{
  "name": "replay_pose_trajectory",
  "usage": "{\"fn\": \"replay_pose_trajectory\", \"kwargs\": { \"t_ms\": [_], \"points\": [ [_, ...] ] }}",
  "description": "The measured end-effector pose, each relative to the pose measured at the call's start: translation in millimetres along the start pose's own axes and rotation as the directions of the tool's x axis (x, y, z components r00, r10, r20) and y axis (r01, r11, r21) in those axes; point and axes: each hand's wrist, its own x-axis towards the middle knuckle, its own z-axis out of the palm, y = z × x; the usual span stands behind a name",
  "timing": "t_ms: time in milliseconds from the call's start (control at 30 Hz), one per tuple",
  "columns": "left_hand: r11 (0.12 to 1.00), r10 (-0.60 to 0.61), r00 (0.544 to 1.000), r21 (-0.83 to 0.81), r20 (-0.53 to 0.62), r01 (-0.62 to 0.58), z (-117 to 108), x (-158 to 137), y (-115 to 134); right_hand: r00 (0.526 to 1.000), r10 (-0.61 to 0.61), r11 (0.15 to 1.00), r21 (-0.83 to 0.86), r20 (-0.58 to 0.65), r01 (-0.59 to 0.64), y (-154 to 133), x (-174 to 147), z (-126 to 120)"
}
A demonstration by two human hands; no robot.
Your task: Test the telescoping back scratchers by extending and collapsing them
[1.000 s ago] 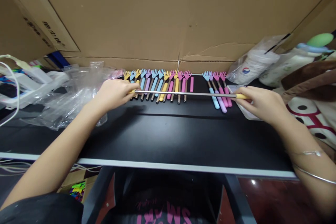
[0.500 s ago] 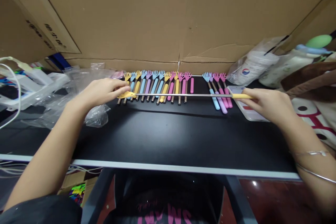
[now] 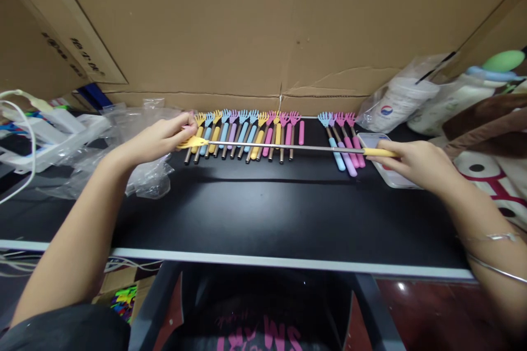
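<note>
A yellow back scratcher (image 3: pixel 267 146) with a long metal rod stretches level between my hands, above the table. My left hand (image 3: pixel 167 136) is closed on its yellow claw end, which the fingers partly cover. At the other end, my right hand (image 3: pixel 411 162) grips the yellow handle. Behind the rod lies a row of several shorter back scratchers (image 3: pixel 244 134) in yellow, blue, purple and pink, claws pointing away from me. To the right, near my right hand, is a smaller group of blue, purple and pink back scratchers (image 3: pixel 349 156).
A phone (image 3: pixel 389 178) lies under my right hand. Clear plastic bags (image 3: pixel 148 181) and a white rack (image 3: pixel 39 145) are on the left. A bagged cup (image 3: pixel 397 104) and a bottle (image 3: pixel 473 88) stand at the right. Cardboard (image 3: pixel 247 27) walls the back of the black table (image 3: pixel 263 219).
My left hand has shifted slightly left with the claw end, and its fingers have curled more tightly around it. The right hand still holds the handle, almost unmoved.
</note>
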Motion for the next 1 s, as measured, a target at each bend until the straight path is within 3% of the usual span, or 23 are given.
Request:
{"fn": "replay_pose_trajectory", "kwargs": {
  "t_ms": [367,733,1000],
  "points": [
    [1.000,-0.025,0.996,-0.002,0.085,0.025,9,3,10,1.000,0.009,0.995,-0.098,0.003,-0.009,-2,-1,0],
    [0.995,-0.074,0.995,0.058,-0.069,0.078,18,3,19,1.000,0.015,0.980,-0.201,0.010,-0.012,-8,-1,2],
    [0.995,0.092,0.994,-0.039,-0.054,-0.094,37,2,52,0.990,-0.138,0.980,-0.140,0.018,0.139,-36,-4,9]
  ]
}}
